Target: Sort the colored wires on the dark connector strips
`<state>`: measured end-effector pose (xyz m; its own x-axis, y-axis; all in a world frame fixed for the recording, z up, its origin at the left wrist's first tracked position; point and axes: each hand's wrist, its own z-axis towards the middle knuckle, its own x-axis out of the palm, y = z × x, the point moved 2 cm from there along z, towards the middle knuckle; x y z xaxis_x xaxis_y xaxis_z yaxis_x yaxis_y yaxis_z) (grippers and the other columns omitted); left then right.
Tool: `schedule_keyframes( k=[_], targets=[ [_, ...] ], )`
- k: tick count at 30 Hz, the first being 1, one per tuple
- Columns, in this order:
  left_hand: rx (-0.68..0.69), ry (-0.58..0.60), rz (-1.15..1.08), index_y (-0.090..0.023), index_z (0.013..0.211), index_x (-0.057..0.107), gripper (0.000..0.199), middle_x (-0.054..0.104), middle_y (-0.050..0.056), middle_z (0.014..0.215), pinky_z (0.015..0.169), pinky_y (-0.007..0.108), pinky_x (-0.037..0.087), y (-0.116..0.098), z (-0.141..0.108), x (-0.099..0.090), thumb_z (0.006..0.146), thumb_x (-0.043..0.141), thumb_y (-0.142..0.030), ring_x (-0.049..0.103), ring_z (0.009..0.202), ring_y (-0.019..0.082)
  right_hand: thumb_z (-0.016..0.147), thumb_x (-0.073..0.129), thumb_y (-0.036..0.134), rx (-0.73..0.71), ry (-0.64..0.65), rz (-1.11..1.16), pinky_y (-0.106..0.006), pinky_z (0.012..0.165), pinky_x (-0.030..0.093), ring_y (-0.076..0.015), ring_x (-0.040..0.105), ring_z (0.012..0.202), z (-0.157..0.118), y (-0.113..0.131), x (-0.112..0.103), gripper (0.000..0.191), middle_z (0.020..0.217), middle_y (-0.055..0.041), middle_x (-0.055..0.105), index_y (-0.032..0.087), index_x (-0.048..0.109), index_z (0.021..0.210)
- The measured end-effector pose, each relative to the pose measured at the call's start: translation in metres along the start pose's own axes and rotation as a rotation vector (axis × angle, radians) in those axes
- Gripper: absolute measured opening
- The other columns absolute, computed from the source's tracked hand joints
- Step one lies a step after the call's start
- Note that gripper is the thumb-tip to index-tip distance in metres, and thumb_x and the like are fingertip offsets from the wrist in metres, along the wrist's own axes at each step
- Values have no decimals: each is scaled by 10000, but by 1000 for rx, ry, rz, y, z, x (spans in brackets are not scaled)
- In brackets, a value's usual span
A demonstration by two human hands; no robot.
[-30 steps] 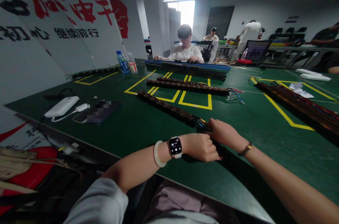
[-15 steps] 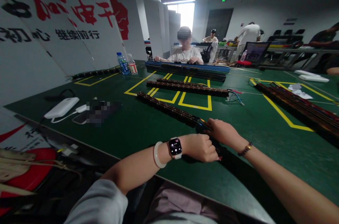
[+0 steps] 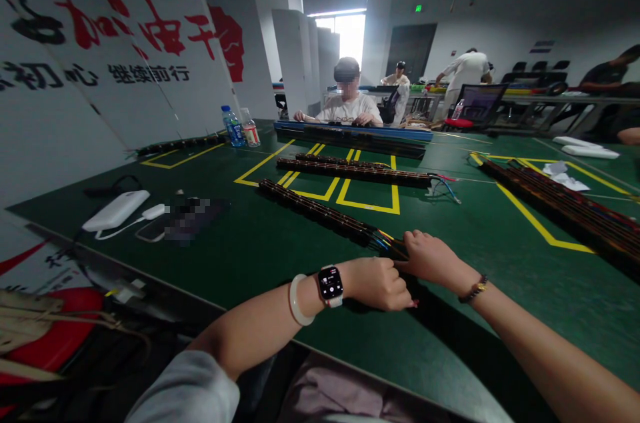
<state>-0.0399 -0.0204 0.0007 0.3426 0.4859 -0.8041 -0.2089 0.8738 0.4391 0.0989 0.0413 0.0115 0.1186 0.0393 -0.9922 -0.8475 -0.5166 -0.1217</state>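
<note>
A long dark strip bundle with copper-coloured lines [image 3: 320, 211] lies slantwise on the green table, its near end by my hands. Blue, yellow and dark wires [image 3: 384, 240] fan out from that end. My right hand [image 3: 433, 257] is closed around the wires just beyond the bundle, its fingertips partly hidden. Curled in front of it, my left hand [image 3: 377, 283] wears a watch and a pale bangle at the wrist. Its fingers are closed, and what they hold is out of sight behind them.
More dark strip bundles [image 3: 350, 171] lie beyond, inside yellow tape lines, and others [image 3: 560, 203] lie to the right. On the left are a white power bank [image 3: 116, 211] and a phone [image 3: 153, 229]. Two bottles [image 3: 233, 126] stand farther back. A co-worker [image 3: 350, 103] sits opposite.
My right hand has shifted slightly right, away from the bundle's end. More of the coloured wires now show between them. My left hand has barely moved.
</note>
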Motion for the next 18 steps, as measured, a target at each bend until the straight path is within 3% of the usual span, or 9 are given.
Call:
schedule_keyframes(
  k=[5, 13, 18],
  targets=[
    [-32, 76, -26, -174, 706, 605, 333, 635, 40, 639, 504, 292, 307, 2, 1, -1, 947, 394, -263, 581, 557, 140, 838, 575, 434, 23, 69, 18, -286, 591, 416, -251, 658, 773, 5, -1, -9, 292, 850, -124, 658, 145, 596, 873],
    [-72, 71, -37, -168, 685, 608, 363, 633, 43, 619, 503, 286, 291, 4, 3, -3, 950, 389, -284, 581, 548, 135, 902, 474, 270, -6, 97, 0, -278, 566, 400, -250, 672, 752, 3, 3, -14, 190, 837, -129, 683, 147, 618, 905],
    [-53, 57, -27, -172, 695, 614, 356, 623, 39, 607, 503, 293, 288, 3, 1, 1, 948, 388, -280, 580, 543, 144, 854, 523, 304, -69, 224, 216, -233, 493, 324, -166, 619, 626, 8, 0, -10, 191, 748, -88, 672, 157, 619, 779]
  ],
)
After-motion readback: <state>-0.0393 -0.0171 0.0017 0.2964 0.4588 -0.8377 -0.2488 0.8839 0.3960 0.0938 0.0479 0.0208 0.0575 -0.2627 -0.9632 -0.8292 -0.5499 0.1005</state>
